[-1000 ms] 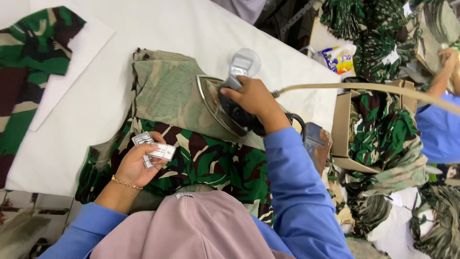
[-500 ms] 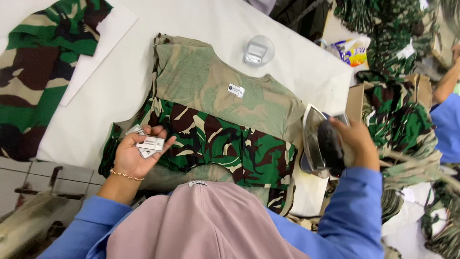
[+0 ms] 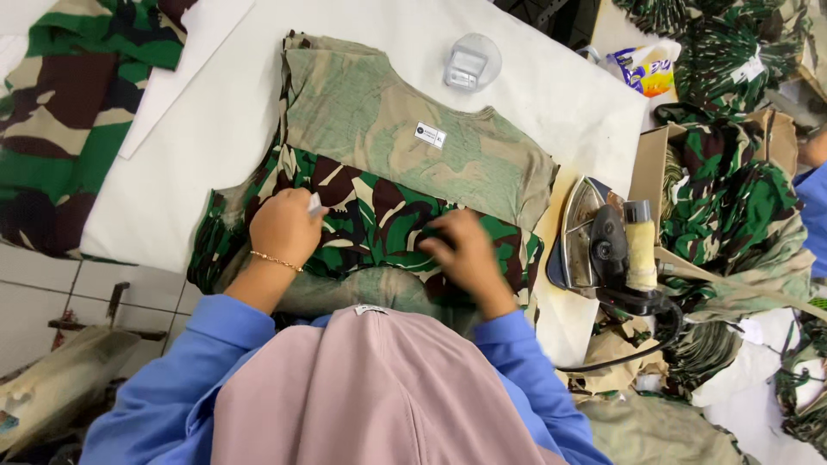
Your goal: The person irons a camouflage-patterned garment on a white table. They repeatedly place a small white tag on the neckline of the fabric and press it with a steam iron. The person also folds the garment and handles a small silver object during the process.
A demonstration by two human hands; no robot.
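1. Camouflage fabric [image 3: 60, 112] lies at the worktop's left edge.
2. Left hand [image 3: 284, 228] clenches small white tags [image 3: 315, 203] on the camouflage shirt [image 3: 379, 215], which lies mid-worktop, its pale inside upper half smooth and seemingly pressed.
3. Right hand [image 3: 461, 254], fingers loose, flattens the green lower half, seemingly unfinished.
4. Iron [image 3: 603, 245] rests at the right edge.

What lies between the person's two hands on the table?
In the head view, only the folded camouflage shirt lies between the left hand and the right hand; both hands rest on its green patterned part.
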